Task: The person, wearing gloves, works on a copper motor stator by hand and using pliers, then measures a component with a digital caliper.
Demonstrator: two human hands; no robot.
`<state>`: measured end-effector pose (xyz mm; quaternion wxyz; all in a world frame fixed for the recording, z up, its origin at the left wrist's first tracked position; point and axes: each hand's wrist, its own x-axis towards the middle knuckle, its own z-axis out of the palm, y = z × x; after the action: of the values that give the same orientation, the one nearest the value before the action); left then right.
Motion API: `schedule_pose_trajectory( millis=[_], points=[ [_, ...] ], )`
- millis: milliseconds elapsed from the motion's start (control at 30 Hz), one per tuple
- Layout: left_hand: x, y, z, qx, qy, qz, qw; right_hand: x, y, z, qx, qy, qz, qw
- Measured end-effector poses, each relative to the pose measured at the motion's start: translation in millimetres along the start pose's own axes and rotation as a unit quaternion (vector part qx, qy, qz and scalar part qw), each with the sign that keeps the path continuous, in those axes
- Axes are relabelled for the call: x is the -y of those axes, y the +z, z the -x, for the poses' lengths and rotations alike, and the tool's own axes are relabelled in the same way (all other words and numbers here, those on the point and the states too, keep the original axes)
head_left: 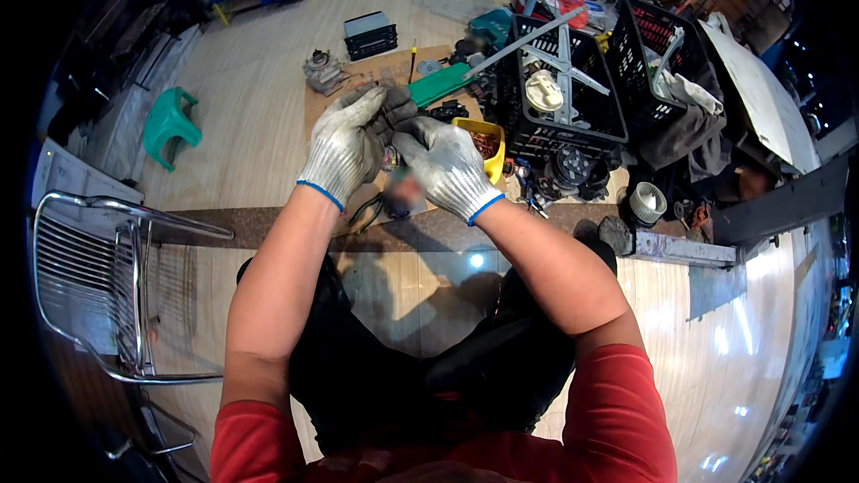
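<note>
Both of my hands wear dirty white knit gloves with blue cuffs and meet in front of me over the work spot. My left hand is curled, its fingers bent toward the right hand and darkened with grime. My right hand is closed close beside it, fingers turned inward. What they grip between them, if anything, is hidden by the gloves. Below the hands, pliers lie on brown cardboard. Just right of my right hand sits a yellow bin with small copper-coloured pieces inside.
A metal part and a stack of black trays stand beyond my hands. To the right are black crates full of parts and a white fan wheel. A green stool and a metal chair stand at left.
</note>
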<state>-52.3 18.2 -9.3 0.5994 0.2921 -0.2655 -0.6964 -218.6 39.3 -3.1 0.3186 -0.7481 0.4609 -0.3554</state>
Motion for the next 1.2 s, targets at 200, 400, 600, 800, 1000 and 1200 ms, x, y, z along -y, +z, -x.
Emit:
schedule_pose_trajectory(
  millis=[200,400,600,800,1000,1200],
  points=[
    [-8.0,6.0,1.0,-0.031,0.033,0.032,0.998,-9.3,9.3,0.4,-0.025,-0.102,0.058,0.993],
    [-17.8,6.7,2.3,-0.034,0.047,0.031,0.998,-4.1,8.1,-1.2,0.039,-0.017,0.033,0.999],
    [-19.6,-3.5,1.6,-0.004,0.039,0.010,0.999,-7.3,12.0,-2.9,0.015,-0.058,0.050,0.997],
    [-24.5,-3.3,5.9,0.022,0.019,0.003,1.000,-23.6,0.8,-13.5,0.099,-0.147,0.075,0.981],
    [-35.2,0.9,14.0,0.123,-0.071,-0.125,0.982,-47.2,-30.9,-23.6,0.112,-0.222,0.200,0.948],
    [-33.4,22.8,24.6,0.115,-0.138,-0.350,0.919,-38.9,-38.8,-23.8,0.063,-0.121,0.210,0.968]
  ],
)
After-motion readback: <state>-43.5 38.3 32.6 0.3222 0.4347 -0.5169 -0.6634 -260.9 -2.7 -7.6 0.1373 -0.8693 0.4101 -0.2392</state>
